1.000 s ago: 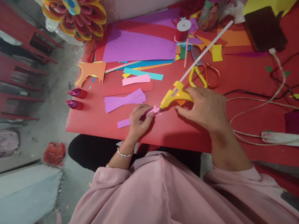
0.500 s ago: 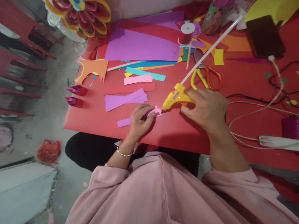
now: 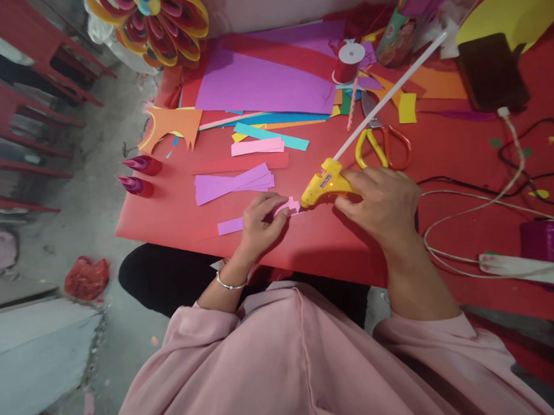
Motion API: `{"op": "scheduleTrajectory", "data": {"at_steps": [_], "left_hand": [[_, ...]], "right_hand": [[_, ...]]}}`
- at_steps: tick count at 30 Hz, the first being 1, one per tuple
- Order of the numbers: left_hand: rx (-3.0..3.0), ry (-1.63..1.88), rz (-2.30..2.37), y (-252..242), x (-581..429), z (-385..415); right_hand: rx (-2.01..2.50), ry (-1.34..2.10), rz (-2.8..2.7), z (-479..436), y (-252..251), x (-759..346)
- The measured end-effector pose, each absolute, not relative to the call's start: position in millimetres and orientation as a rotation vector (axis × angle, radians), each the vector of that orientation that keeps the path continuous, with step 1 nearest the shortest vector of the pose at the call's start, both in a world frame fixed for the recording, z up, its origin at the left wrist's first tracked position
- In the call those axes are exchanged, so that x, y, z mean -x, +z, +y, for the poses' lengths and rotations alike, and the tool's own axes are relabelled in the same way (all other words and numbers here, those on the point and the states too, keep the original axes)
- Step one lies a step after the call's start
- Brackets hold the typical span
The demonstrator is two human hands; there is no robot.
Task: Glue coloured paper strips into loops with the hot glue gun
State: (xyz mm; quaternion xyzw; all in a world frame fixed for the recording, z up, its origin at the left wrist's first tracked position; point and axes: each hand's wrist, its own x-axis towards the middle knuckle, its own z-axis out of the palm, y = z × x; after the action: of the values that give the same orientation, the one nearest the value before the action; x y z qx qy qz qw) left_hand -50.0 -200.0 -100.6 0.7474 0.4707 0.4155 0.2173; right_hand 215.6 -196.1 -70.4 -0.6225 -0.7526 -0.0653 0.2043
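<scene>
My right hand [image 3: 385, 202] is wrapped round a yellow hot glue gun [image 3: 320, 185], from whose back a long clear glue stick [image 3: 392, 94] sticks out. The nozzle points left and meets the end of a small pink paper strip [image 3: 294, 204]. Thumb and fingers of my left hand [image 3: 262, 224] press that strip against the red table, covering part of it. A purple strip [image 3: 230, 226] shows from under the left hand's outer side. Just beyond lie fanned purple strips [image 3: 233, 185], a red strip [image 3: 241, 164], pink strips [image 3: 257, 147] and a turquoise strip [image 3: 296, 142].
Scissors [image 3: 398, 149] with yellow and red handles lie past my right hand. A ribbon spool [image 3: 351, 54] and large purple sheets [image 3: 260, 83] sit farther back. Two red, cone-tipped paper pieces [image 3: 137, 186] stand at left. Cables, a phone [image 3: 493, 72] and a power strip [image 3: 527, 266] occupy the right.
The glue gun has tipped slightly lower, its nozzle still at the pink strip's end. My left hand stays in place, and the view has shifted a little.
</scene>
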Motion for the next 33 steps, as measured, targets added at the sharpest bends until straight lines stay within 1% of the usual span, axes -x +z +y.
{"op": "scheduleTrajectory", "data": {"at_steps": [7, 20, 33], "left_hand": [[-2.066, 1.161, 1.292, -100.2, 49.3, -200.3], [-2.066, 1.174, 1.28, -99.9, 49.5, -200.6], [-2.054, 1.207, 1.267, -102.4, 48.8, -200.6]], "right_hand": [[1.754, -0.156, -2.084, -196.2, -70.5, -215.1], [1.694, -0.265, -2.077, -194.7, -73.3, -216.1], [1.736, -0.203, -2.077, -195.8, -71.0, -214.7]]}}
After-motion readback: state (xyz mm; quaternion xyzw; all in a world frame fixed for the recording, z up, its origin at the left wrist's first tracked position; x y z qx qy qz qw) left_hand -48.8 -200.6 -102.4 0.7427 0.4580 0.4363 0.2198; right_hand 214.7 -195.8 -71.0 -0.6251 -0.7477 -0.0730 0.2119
